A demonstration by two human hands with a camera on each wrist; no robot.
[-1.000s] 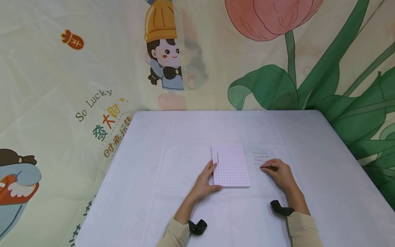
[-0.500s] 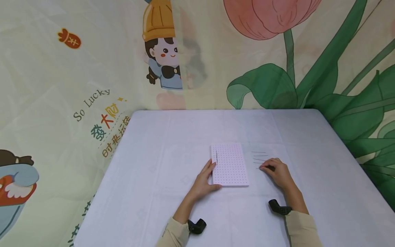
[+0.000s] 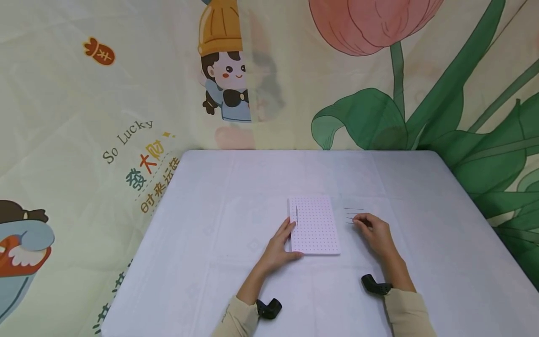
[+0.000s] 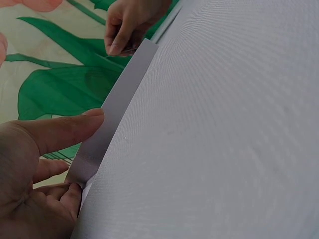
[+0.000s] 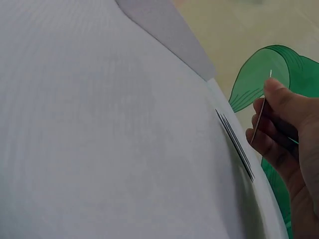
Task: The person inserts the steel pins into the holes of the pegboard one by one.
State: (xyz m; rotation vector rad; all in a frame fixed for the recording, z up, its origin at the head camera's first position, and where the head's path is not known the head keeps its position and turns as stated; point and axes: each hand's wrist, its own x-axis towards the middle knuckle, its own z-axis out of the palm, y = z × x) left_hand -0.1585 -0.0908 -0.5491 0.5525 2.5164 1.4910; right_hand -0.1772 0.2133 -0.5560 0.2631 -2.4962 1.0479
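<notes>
In the head view a pale pink board point(image 3: 316, 234) dotted with rows of small holes lies mid-table. My left hand point(image 3: 275, 250) holds its near-left corner, thumb along the near side and fingers at the left side. A thin dark rod point(image 3: 296, 215) shows near the board's upper left. To the right, my right hand point(image 3: 376, 234) pinches a thin metal rod point(image 5: 257, 123) between thumb and fingers, seen in the right wrist view above the table. Several similar thin rods point(image 5: 234, 144) lie side by side beneath it; in the head view the fingers partly hide them.
A white cloth covers the table point(image 3: 236, 196). Behind it hangs a printed backdrop point(image 3: 282, 56) with a tulip and cartoon figures. Each wrist wears a small black camera, the left camera point(image 3: 269, 309) and the right camera point(image 3: 376, 284) both close over the cloth.
My right hand has moved slightly away from me and left, and a thin rod has left the near end of the row into its pinch. The left hand and board stay put.
</notes>
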